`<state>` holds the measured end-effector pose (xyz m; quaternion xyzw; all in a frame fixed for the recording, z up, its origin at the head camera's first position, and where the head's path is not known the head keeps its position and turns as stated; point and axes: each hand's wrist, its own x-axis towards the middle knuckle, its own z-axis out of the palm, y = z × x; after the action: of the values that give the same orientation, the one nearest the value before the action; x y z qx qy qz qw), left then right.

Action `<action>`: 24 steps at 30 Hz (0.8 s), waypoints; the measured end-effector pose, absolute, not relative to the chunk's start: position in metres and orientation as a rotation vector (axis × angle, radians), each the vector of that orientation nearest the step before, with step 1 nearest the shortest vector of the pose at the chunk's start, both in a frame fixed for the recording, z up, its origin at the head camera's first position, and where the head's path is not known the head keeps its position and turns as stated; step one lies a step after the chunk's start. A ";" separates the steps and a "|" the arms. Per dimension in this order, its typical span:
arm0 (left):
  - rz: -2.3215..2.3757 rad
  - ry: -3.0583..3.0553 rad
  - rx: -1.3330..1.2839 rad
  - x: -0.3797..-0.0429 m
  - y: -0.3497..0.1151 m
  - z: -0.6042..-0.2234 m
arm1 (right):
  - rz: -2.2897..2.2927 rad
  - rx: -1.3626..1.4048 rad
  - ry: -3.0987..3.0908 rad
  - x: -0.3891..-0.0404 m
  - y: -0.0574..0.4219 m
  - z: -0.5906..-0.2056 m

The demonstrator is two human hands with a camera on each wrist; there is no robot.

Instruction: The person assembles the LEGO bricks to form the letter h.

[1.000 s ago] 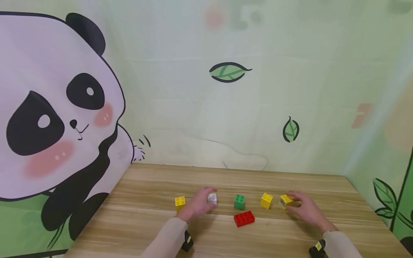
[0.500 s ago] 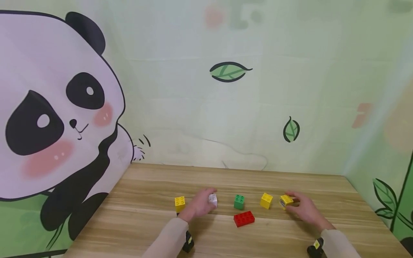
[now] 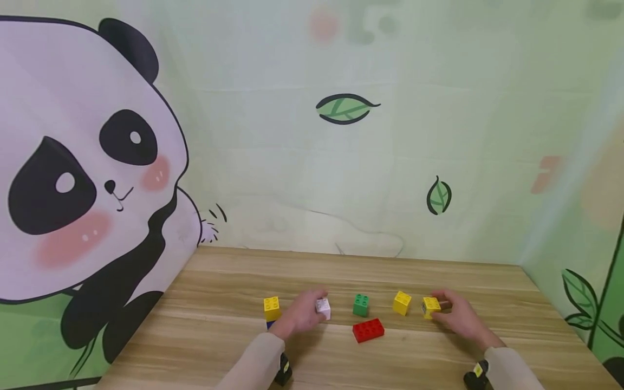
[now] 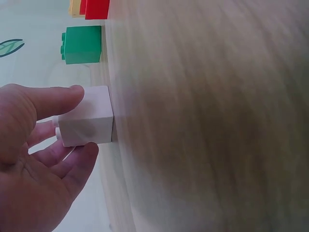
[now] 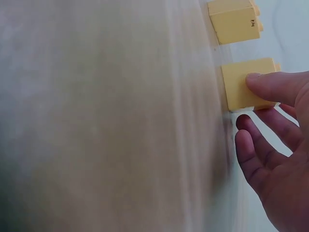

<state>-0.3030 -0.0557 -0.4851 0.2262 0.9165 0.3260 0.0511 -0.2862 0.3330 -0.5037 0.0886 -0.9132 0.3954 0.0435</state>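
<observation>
My left hand (image 3: 303,313) holds a white toy building brick (image 4: 89,116) between thumb and fingers, low at the table top (image 4: 207,121). In the left wrist view, the thumb lies along one side and the fingertips along another. On the right, my right hand (image 3: 457,313) pinches a yellow toy building brick (image 5: 246,84) with its thumb on the near face; some of its other fingers curl clear of the brick. A green brick (image 3: 361,305), a red longer brick (image 3: 368,330) and a second yellow brick (image 3: 402,303) lie between the hands.
Another yellow brick (image 3: 271,307) sits on a dark blue piece (image 3: 270,325) just left of my left wrist, partly hidden by it. Behind the wooden table hangs a pale green backdrop (image 3: 273,135) with a large panda (image 3: 131,189) at left.
The white brick has shifted slightly right and toward me with my left hand. The yellow brick in my right hand has turned a little. The other bricks stay put.
</observation>
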 end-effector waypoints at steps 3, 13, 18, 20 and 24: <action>0.956 2.816 0.742 -0.303 -0.058 -0.488 | 1.194 0.255 -2.815 -0.286 0.333 -0.506; 0.940 2.809 0.762 -0.297 -0.060 -0.495 | 1.155 0.225 -2.860 -0.283 0.329 -0.502; 0.889 2.838 0.812 -0.290 -0.061 -0.496 | 1.144 0.246 -2.868 -0.278 0.330 -0.499; 0.863 2.855 0.846 -0.288 -0.061 -0.495 | 1.144 0.251 -2.874 -0.275 0.330 -0.496; 0.877 2.837 0.865 -0.285 -0.062 -0.495 | 1.156 0.261 -2.881 -0.271 0.328 -0.490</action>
<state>-0.2847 -0.0616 -0.4950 0.2797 0.9170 0.2835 0.0244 -0.2705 0.3277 -0.4903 0.0838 -0.9247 0.3712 0.0133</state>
